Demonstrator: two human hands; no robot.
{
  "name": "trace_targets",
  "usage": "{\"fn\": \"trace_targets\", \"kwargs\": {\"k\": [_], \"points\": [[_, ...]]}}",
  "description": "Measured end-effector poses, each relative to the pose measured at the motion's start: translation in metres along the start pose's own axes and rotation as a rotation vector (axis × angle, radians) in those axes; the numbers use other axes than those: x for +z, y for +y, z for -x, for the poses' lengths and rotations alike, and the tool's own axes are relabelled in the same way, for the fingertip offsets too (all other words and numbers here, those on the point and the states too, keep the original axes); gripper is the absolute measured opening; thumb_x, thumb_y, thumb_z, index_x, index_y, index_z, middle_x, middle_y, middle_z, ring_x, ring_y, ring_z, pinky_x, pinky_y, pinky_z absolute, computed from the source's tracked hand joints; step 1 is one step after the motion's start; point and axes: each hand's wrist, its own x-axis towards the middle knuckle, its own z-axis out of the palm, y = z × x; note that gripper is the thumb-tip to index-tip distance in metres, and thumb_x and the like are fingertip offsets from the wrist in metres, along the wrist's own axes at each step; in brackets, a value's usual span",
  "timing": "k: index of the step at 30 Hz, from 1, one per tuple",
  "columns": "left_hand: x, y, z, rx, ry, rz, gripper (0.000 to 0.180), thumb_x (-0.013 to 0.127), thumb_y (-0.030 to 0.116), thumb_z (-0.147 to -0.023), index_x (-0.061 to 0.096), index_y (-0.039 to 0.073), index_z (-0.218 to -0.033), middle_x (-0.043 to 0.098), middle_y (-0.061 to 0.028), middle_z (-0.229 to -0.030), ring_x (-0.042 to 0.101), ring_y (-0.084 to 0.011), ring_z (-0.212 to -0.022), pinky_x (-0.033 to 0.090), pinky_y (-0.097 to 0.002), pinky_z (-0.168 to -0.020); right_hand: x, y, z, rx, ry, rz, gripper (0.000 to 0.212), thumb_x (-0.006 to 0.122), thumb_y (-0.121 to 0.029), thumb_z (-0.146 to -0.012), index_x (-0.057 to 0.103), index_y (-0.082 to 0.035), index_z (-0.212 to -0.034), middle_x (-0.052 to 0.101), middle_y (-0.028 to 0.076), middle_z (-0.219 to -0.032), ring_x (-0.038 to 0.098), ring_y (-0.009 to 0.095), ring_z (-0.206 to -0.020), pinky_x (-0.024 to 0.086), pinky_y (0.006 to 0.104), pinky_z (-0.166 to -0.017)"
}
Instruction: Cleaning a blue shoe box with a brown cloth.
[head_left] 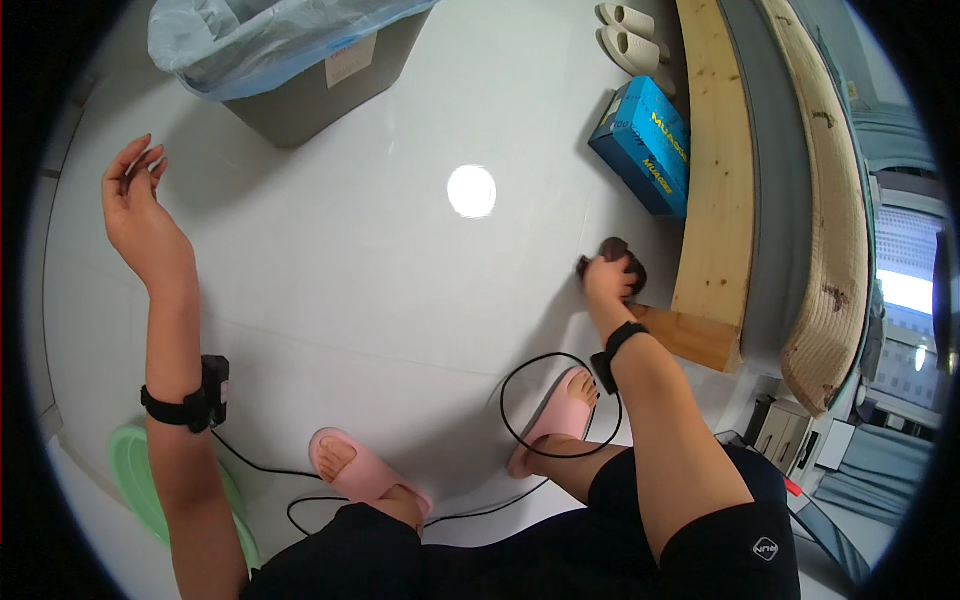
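Right of the frame's centre, a dark brown object [614, 249], its kind unclear, is grasped by the person's right hand [606, 280], the forearm slanting up from lower right. A wooden frame [715, 180] borders it closely; a blue box [640, 140] lies above. At left, the raised left hand [150, 225] has loosely curled, released fingers, below a lined bin [320, 105].

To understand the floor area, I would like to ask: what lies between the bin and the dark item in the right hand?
The head view shows only glossy white floor, with a bright reflection, between the bin and the dark item.
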Motion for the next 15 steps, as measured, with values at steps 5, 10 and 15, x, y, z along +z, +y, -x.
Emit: {"fn": "trace_targets", "kwargs": {"k": [5,10,15], "points": [[0.027,0.005,-0.009,0.03,0.053,0.084,0.022,0.038,-0.001,-0.095,0.054,-0.004,-0.11,0.059,-0.0146,-0.113,0.06,-0.0215,-0.105,0.049,-0.0332,-0.096,-0.005,-0.024,0.178,-0.945,-0.017,-0.166,0.067,0.069,-0.017,-0.065,0.047,-0.022,-0.128,0.038,0.014,-0.137,0.046,0.037,-0.116,0.043,0.0501,-0.088],[0.043,0.023,-0.005,0.083,0.03,0.148,0.022,0.039,-0.001,-0.094,0.054,-0.004,-0.111,0.059,-0.0149,-0.115,0.06,-0.0214,-0.105,0.049,-0.0331,-0.095,-0.006,-0.011,0.303,-2.18,-0.38,-0.404,0.035,0.071,-0.023,-0.064,0.061,-0.019,-0.098,0.049,0.008,-0.114,0.046,0.033,-0.111,0.038,0.0524,-0.093],[0.023,0.003,0.001,0.056,-0.032,0.032,0.021,0.04,-0.002,-0.095,0.053,-0.005,-0.111,0.057,-0.0162,-0.119,0.059,-0.0223,-0.107,0.049,-0.0337,-0.096,0.004,-0.068,0.234,-2.094,-0.227,-0.413,0.046,0.076,-0.024,-0.055,0.063,-0.026,-0.1,0.055,0.004,-0.116,0.053,0.029,-0.108,0.042,0.0506,-0.088]]}}
